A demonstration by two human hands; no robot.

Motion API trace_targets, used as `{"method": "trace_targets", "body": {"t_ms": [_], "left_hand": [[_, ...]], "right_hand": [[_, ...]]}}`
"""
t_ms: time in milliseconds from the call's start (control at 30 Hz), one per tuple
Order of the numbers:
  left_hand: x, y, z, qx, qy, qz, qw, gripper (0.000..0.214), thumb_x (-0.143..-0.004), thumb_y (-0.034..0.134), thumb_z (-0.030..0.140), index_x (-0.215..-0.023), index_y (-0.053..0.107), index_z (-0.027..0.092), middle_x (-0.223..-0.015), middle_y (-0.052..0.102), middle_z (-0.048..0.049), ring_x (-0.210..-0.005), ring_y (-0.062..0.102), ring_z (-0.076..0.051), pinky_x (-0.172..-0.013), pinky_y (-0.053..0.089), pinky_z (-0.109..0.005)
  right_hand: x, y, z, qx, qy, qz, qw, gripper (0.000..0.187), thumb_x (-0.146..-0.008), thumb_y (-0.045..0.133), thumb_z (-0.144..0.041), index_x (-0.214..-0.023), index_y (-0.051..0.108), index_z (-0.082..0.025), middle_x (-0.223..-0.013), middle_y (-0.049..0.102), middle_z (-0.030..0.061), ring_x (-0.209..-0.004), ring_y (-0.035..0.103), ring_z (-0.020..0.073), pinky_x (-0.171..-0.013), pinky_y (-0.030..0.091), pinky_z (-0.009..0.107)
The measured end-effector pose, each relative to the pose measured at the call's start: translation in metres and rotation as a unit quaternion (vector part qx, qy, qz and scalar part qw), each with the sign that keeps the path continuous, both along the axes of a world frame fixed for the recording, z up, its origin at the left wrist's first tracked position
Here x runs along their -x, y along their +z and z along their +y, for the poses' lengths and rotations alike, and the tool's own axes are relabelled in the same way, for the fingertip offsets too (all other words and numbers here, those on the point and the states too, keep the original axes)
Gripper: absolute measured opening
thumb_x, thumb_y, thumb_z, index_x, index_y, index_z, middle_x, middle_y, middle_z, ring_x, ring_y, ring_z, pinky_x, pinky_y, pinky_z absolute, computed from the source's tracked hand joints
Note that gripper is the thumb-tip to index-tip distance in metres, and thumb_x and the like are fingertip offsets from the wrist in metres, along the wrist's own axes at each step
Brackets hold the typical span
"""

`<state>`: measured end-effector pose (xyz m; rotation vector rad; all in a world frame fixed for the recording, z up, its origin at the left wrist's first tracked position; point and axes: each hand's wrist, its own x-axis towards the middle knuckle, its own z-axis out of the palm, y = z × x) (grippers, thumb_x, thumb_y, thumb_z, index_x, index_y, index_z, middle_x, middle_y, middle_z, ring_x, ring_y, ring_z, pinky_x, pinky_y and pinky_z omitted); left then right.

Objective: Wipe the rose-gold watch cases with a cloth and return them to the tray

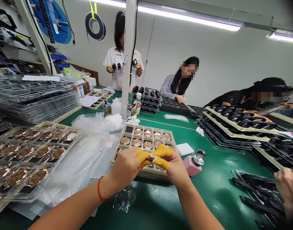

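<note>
Yellow finger cots cover the fingertips of both hands. My left hand (127,164) is closed, pinching a small rose-gold watch case (150,158), mostly hidden by the fingers. Against it, my right hand (175,166) pinches a small white wipe (154,156). Both hands meet over the near part of a beige tray (174,140), where rose-gold watch cases (147,144) lie in square compartments. Just right of my right hand stands a pink pump bottle (193,164) with a metal top. A white pad (185,149) lies behind the bottle.
Left lies another tray of watch cases (21,153), beside clear plastic bags (88,127). Stacked clear trays (36,99) rise behind. A white post (127,57) stands ahead. Black straps (256,191) and stacked strap trays (239,127) fill the right, near another person's hand (289,185). Several co-workers are opposite.
</note>
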<state>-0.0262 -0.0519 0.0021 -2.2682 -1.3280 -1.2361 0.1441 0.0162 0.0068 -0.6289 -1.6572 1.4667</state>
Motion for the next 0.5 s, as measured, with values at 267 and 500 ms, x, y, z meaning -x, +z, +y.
{"method": "trace_targets", "body": {"t_ms": [267, 500], "left_hand": [[0.012, 0.008, -0.001, -0.142, -0.001, 0.114, 0.983, 0.015, -0.09, 0.051, 0.012, -0.082, 0.064, 0.013, -0.07, 0.067, -0.0061, -0.068, 0.059, -0.018, -0.06, 0.049, -0.03], [0.009, -0.002, 0.007, -0.132, 0.013, 0.175, 0.976, 0.032, -0.091, 0.044, 0.01, -0.063, 0.059, 0.015, -0.059, 0.059, -0.004, -0.06, 0.055, -0.015, -0.055, 0.046, -0.029]], "right_hand": [[0.003, 0.007, -0.007, 0.08, 0.079, 0.01, 0.994, 0.015, -0.065, 0.08, -0.037, -0.072, 0.073, -0.026, -0.082, 0.064, 0.0004, -0.08, 0.058, 0.0168, -0.079, 0.048, 0.031], [0.014, 0.003, -0.02, 0.002, -0.085, -0.075, 0.994, 0.027, -0.064, 0.079, -0.04, -0.069, 0.06, -0.021, -0.075, 0.059, -0.0001, -0.074, 0.054, 0.018, -0.073, 0.046, 0.032]]}}
